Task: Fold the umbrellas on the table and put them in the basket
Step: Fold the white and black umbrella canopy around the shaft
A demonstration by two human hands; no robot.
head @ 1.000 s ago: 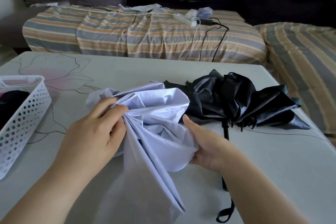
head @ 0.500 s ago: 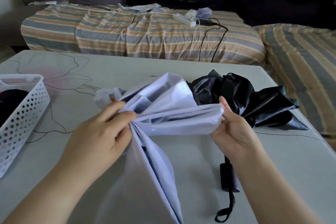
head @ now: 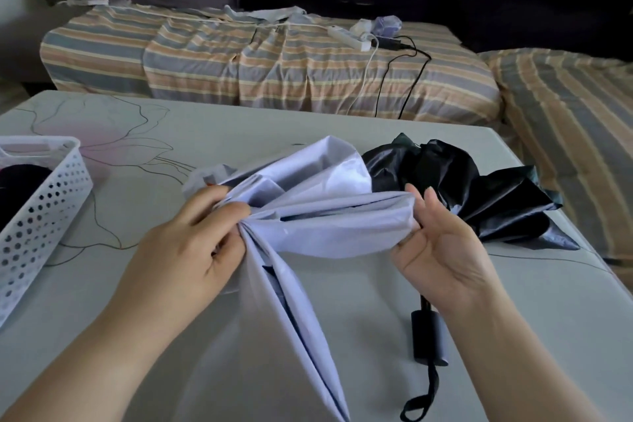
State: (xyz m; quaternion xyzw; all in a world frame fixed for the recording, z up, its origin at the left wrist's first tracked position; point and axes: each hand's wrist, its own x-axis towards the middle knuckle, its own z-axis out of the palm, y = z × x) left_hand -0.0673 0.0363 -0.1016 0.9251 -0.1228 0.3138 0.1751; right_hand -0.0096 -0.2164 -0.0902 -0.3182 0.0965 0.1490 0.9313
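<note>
A pale lilac umbrella (head: 318, 219) lies loose on the table (head: 342, 127) in front of me. My left hand (head: 191, 243) grips its bunched canopy near the top. My right hand (head: 442, 247) pinches the outer end of one fabric panel and holds it stretched out to the right. Another panel hangs down toward me. Behind it lies a black umbrella (head: 479, 192), its canopy crumpled, its dark handle (head: 428, 336) and wrist strap near my right forearm. The white perforated basket (head: 41, 209) stands at the left edge with something dark inside.
A sofa with a striped cover (head: 274, 68) runs along the table's far side. On it lie a white power strip (head: 349, 36) and cables. A second striped cushion (head: 575, 134) sits off the table's right edge.
My right hand has slid from under the lilac canopy up to the end of a panel and drawn it out flat to the right. The black handle is now uncovered.
</note>
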